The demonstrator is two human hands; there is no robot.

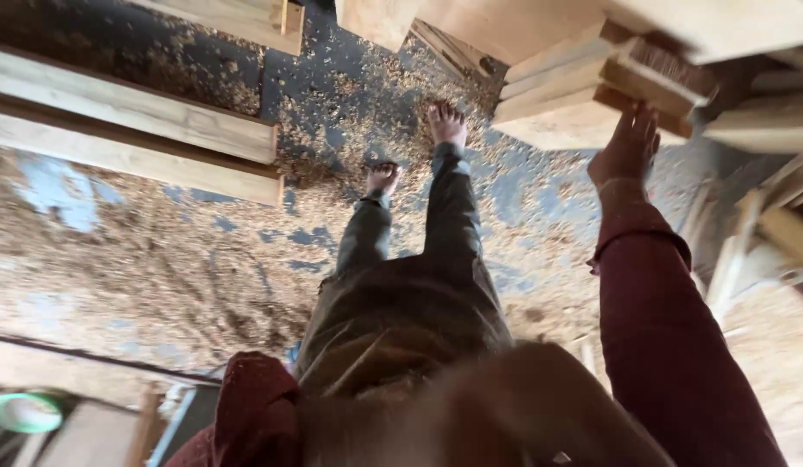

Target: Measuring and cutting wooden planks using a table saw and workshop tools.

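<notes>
Planks, a stack of pale ones, sit at the upper right of the head view, and that's where the right hand is. The arm in the dark red sleeve reaches out to the near end of the stack, palm flat against the end of the wood, fingers spread and mostly open. It's touching, not wrapped around anything as far as I can see. Nothing looks lifted; the stack lies flat, so whatever handling is going on looks barely started, going by how things lie.

Long axis: the stack's boards run from the hand up and to the right toward the frame's top edge, near ends facing the person. Their far ends are cut off by the frame.

Left hand isn't in view at all, only a bit of red cloth at the bottom left.

Below that, two bare feet stand on a blue floor thick with wood shavings. More beams lie on the left, running roughly left to right, well apart from the stack. The picture is blurry toward the bottom.
</notes>
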